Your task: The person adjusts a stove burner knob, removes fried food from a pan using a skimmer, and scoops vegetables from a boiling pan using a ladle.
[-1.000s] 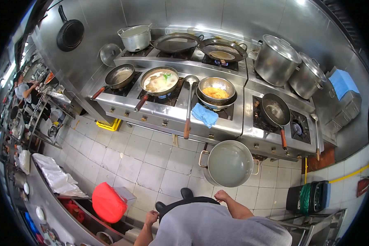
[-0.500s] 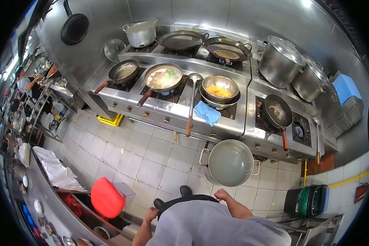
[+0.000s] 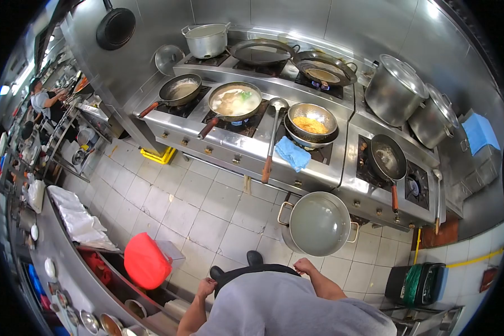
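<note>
My left hand (image 3: 207, 287) hangs low beside my dark apron (image 3: 257, 271), its fingers curled, with nothing seen in it. On the other side of the apron, my right hand (image 3: 304, 266) is loosely closed and also shows nothing held. Just beyond it stands a large two-handled pot (image 3: 319, 224) of cloudy liquid, apart from the hand. On the stove (image 3: 224, 154), a frying pan (image 3: 235, 101) holds a pale, bubbling liquid with something green. A perforated strainer (image 3: 311, 121) with yellow-orange food rests over another pan. A long-handled ladle (image 3: 274, 134) lies beside a blue cloth (image 3: 292, 154).
More pans (image 3: 180, 89) and woks (image 3: 263, 53) sit on burners. Lidded stockpots (image 3: 396, 91) stand at the back right. A red-lidded bin (image 3: 147, 261) is at my left, a black bin (image 3: 417, 283) at right. A co-worker (image 3: 47, 101) stands far left.
The view has turned slightly left, so the stove and pans appear shifted right and a little down. Both hands stay about where they were.
</note>
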`<state>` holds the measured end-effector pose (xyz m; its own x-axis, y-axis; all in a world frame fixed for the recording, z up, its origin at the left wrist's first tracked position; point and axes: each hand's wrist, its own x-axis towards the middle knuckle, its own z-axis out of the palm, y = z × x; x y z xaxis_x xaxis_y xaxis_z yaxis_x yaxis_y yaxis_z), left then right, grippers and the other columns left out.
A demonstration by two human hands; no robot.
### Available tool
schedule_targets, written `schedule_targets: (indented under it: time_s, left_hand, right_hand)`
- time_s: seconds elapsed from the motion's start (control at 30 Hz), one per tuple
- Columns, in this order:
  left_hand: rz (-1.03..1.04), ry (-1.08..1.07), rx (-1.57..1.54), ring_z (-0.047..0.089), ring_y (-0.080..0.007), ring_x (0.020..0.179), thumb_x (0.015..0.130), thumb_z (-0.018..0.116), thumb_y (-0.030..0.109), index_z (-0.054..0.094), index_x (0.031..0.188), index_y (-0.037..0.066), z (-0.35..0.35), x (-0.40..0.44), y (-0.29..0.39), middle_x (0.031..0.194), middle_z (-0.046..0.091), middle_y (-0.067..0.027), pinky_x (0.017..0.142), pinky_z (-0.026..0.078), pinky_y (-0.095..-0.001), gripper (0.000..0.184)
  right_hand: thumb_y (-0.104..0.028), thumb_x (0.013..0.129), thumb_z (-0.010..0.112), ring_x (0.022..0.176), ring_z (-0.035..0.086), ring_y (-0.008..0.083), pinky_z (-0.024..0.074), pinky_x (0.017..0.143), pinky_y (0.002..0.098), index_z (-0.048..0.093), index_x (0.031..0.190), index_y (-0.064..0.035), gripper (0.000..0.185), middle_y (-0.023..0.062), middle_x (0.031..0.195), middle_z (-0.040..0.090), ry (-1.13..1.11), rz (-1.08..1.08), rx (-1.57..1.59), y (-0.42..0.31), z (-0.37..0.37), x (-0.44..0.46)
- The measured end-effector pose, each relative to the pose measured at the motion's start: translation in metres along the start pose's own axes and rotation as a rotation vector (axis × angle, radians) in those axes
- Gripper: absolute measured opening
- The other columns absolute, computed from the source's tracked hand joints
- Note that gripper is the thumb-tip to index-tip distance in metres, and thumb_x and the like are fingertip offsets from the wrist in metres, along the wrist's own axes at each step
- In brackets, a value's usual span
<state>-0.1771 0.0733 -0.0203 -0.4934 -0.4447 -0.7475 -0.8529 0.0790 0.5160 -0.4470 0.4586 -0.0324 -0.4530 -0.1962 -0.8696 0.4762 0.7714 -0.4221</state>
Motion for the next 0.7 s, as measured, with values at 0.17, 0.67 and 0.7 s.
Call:
schedule_targets:
  time_s: [0.17, 0.67, 0.7]
  left_hand:
    - [-0.015, 0.006, 0.007, 0.056, -0.0161, 0.057, 0.067, 0.063, 0.017, 0.059, 0.079, 0.000, 0.000, -0.002, 0.000, 0.063, 0.059, -0.0099, 0.054, 0.045, -0.0290, 0.021]
    - [0.008, -0.007, 0.019, 0.059, -0.0194, 0.068, 0.066, 0.064, 0.018, 0.060, 0.082, -0.001, -0.001, 0.001, -0.003, 0.070, 0.061, -0.0116, 0.062, 0.046, -0.0295, 0.025]
    - [0.015, -0.007, 0.017, 0.059, -0.0198, 0.068, 0.066, 0.064, 0.018, 0.060, 0.082, -0.001, -0.001, 0.002, -0.005, 0.071, 0.061, -0.0119, 0.063, 0.046, -0.0296, 0.025]
  right_hand:
    - [-0.016, 0.069, 0.053, 0.057, 0.059, 0.0157, 0.0493, 0.046, 0.0290, 0.059, 0.064, -0.0001, 0.018, 0.0077, 0.061, 0.058, 0.012, -0.031, -0.010, 0.000, 0.001, 0.002]
    - [-0.015, 0.071, 0.055, 0.054, 0.055, 0.0132, 0.0466, 0.045, 0.0271, 0.058, 0.065, -0.0016, 0.015, 0.0046, 0.060, 0.055, 0.007, 0.023, 0.047, 0.008, 0.003, -0.004]
    - [-0.015, 0.071, 0.055, 0.054, 0.054, 0.0131, 0.0465, 0.045, 0.0272, 0.057, 0.065, -0.0017, 0.015, 0.0044, 0.060, 0.055, 0.008, 0.023, 0.046, 0.008, 0.004, -0.005]
